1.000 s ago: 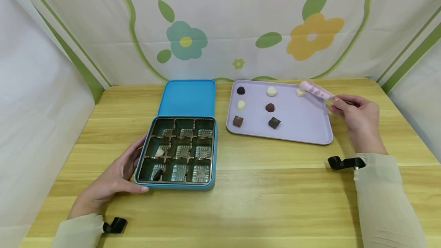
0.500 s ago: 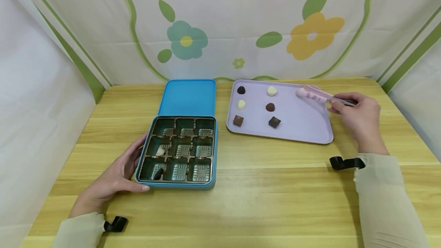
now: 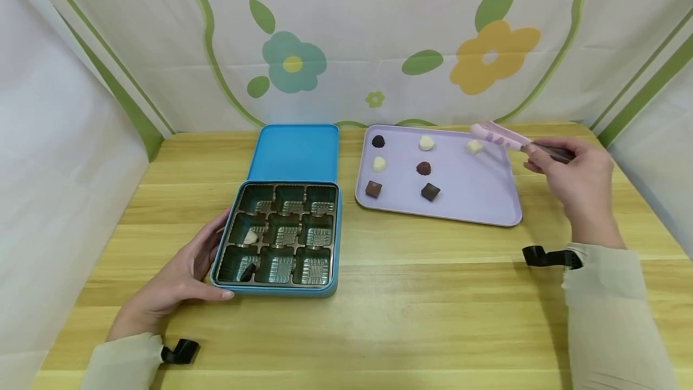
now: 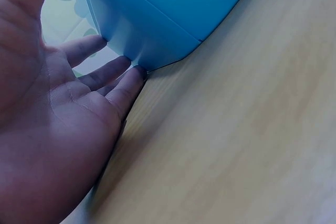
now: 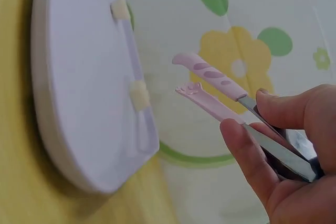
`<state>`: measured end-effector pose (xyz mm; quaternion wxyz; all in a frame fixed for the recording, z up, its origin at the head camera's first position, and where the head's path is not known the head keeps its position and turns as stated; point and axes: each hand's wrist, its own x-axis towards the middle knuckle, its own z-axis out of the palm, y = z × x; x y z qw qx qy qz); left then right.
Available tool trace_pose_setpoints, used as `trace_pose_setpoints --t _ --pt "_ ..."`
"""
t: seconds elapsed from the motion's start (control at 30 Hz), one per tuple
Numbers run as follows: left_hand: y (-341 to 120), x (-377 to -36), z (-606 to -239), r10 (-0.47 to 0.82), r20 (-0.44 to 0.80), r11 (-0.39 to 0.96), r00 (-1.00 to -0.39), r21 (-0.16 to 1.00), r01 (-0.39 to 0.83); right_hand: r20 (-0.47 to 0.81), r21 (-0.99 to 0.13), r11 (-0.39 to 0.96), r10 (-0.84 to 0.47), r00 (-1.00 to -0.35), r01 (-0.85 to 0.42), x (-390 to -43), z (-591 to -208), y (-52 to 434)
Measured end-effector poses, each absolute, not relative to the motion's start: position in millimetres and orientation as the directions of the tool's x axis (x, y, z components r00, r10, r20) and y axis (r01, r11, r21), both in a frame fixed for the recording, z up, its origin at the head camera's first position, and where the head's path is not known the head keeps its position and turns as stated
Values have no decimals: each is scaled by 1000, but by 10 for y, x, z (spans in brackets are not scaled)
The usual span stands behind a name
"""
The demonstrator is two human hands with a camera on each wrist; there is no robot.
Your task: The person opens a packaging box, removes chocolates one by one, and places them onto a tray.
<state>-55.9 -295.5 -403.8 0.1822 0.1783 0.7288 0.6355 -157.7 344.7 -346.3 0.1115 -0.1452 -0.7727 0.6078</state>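
Observation:
In the head view, my left hand [image 3: 181,275] rests against the left side of a blue tin [image 3: 334,275], thumb at its front-left corner. The left wrist view shows fairly straight fingertips touching the blue wall [image 4: 157,19]. The tin's sectioned insert holds a white piece [image 3: 251,238] and a dark piece [image 3: 248,272]. My right hand [image 3: 579,176] grips pink-tipped tongs [image 3: 500,136] by their metal arms, tips apart with nothing between them. They hover above the lilac tray [image 3: 471,197], near a white square chocolate [image 3: 474,147].
Several other chocolates stand on the tray, such as a white one [image 3: 426,143], a brown one [image 3: 424,168] and a dark square [image 3: 430,192]. The blue lid [image 3: 295,152] lies behind the tin. A flower-print cloth [image 3: 346,35] hangs at the table's back edge.
My right hand lowered the tongs over the white square chocolate, then drew them up and to the right, leaving it on the tray. My left hand has stayed at the tin.

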Motion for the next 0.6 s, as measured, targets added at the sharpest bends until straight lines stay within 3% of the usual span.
trace_pose_setpoints --t 0.17,0.4,0.6 --pt "-2955 -559 -4026 495 -40 130 -868 991 28 34 -974 223 288 -957 32 -1543 -3345 3178" --pt "-2951 -560 -4012 492 -56 139 -869 990 15 96 -930 365 126 -987 -44 -1472 -3259 2589" --pt "-2953 -571 -4018 482 -65 154 -874 988 12 172 -910 375 -49 -984 -178 -1445 -3183 2069"
